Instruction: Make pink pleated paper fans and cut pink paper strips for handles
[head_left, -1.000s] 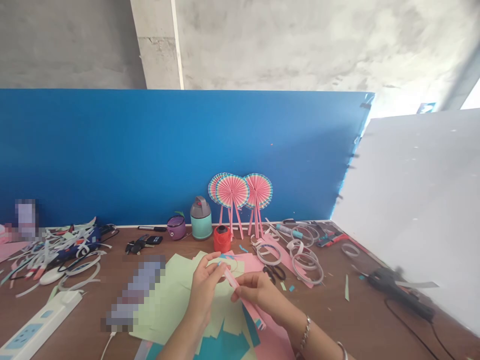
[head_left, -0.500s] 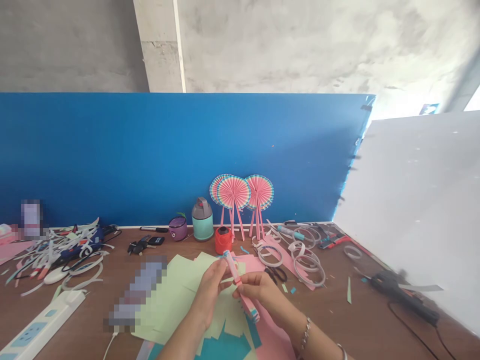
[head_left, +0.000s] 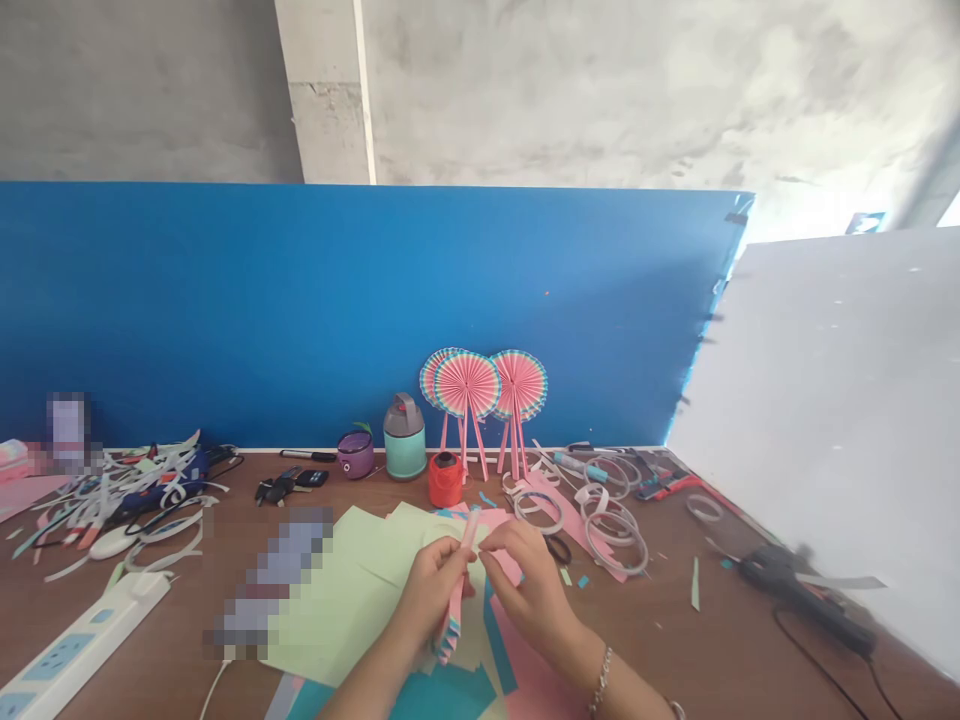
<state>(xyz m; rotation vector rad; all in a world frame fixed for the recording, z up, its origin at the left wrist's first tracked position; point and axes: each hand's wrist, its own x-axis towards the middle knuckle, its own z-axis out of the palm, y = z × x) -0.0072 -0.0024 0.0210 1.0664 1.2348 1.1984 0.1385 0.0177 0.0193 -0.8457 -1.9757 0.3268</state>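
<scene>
My left hand is closed around a pleated pink paper bundle with blue, white and green edges at its lower end. The bundle stands tilted above the stacked sheets. Just right of its upper part is my right hand, thumb and forefinger brought together; whatever is between the fingertips is too small to make out. Beneath both hands lie light green sheets, teal paper and pink paper. Partly covered by my right hand are black-handled scissors.
Finished pink paper fans lean on the blue partition. Before them stand a red container, a teal pot and a purple cup. Tape rolls and a black glue gun lie right; a power strip lies left.
The pink bundle has swung from leaning one way to the other, its lower end now further left. My right hand has let go of it and moved up and right.
</scene>
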